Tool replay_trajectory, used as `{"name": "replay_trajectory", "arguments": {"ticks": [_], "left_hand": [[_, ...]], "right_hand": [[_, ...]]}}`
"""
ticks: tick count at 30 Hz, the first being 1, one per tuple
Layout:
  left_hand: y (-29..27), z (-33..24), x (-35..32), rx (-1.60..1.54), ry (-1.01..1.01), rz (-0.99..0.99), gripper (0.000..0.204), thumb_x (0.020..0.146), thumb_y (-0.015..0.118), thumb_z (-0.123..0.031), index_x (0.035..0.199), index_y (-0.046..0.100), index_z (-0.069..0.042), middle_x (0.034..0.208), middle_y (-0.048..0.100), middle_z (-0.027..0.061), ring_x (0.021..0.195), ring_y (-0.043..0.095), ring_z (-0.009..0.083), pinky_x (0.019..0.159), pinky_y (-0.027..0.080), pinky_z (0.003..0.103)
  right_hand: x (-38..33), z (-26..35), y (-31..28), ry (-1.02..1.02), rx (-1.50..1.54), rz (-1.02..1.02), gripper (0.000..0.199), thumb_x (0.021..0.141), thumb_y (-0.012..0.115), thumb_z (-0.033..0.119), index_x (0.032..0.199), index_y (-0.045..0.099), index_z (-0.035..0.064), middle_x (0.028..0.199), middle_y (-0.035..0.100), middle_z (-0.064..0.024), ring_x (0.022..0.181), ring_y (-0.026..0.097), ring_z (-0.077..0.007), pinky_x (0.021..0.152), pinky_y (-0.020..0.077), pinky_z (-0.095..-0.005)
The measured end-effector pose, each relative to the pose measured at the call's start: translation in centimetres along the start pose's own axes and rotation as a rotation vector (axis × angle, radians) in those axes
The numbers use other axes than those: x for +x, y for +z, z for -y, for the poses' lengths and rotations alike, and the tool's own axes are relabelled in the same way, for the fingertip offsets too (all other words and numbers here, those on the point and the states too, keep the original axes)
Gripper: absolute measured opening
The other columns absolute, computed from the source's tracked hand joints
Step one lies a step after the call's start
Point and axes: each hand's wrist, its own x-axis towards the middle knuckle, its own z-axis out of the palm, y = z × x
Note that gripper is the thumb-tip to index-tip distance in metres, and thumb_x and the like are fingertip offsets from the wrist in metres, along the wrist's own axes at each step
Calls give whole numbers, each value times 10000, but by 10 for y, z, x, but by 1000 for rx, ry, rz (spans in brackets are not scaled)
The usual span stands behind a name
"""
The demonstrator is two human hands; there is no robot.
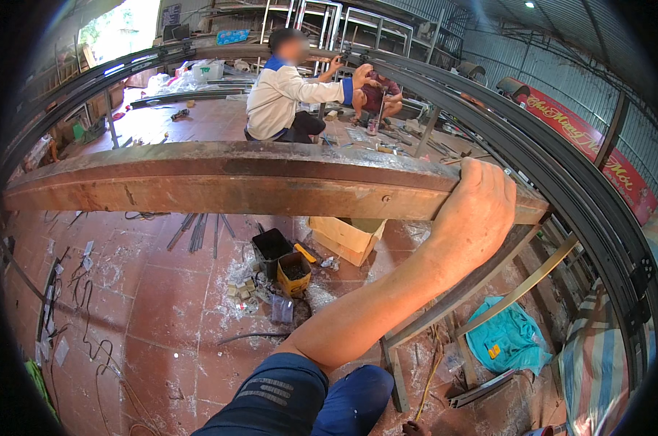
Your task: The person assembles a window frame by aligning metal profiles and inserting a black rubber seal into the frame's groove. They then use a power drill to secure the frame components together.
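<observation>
My right hand (478, 211) grips the right end of a long rusty steel beam (220, 178) that runs across the view at chest height. Its fingers curl over the beam's top edge and the palm presses on the front face. My bare forearm reaches up to it from a blue sleeve (285, 392) at the lower edge. My left hand is out of view. Just beyond the hand, a dark metal frame rail (562, 182) arcs down the right side.
Beyond the beam a person in a white and blue top (285, 94) sits on the tiled floor, holding the dark frame. Below the beam lie a cardboard box (343, 236), black and yellow tubs (293, 272), rods, cables (89, 320) and a teal cloth (507, 338).
</observation>
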Motion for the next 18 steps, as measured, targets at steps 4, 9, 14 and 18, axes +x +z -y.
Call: {"name": "replay_trajectory", "arguments": {"ticks": [4,9,14,18], "left_hand": [[3,-1,-1,6,0,-4,482,946,757,-481,1106,726,-27,996,681,125,983,625,273,942,407,433],[2,-1,1,-3,2,-14,481,948,751,-472,1112,727,-21,993,679,125,979,624,270,935,408,429],[2,-1,0,-7,10,-7,480,945,754,-468,1113,728,-19,988,678,123,979,624,269,931,410,427],[0,1,2,-14,3,-4,479,943,754,-467,1115,728,-20,989,678,124,979,625,270,935,413,427]], "right_hand": [[-4,5,1,-27,-31,-16,376,1042,772,300,1330,790,61,1024,805,-79,852,725,-149,723,595,-318],[-1,-5,1,-53,59,-15,366,1047,764,286,1337,794,64,1021,816,-74,849,738,-149,734,609,-319],[1,-5,1,-44,50,8,367,1056,747,275,1348,788,57,1043,821,-80,876,749,-153,761,621,-325],[-2,-9,-5,-65,107,3,361,1063,735,273,1339,791,48,1049,822,-85,870,752,-153,764,622,-329]]}}
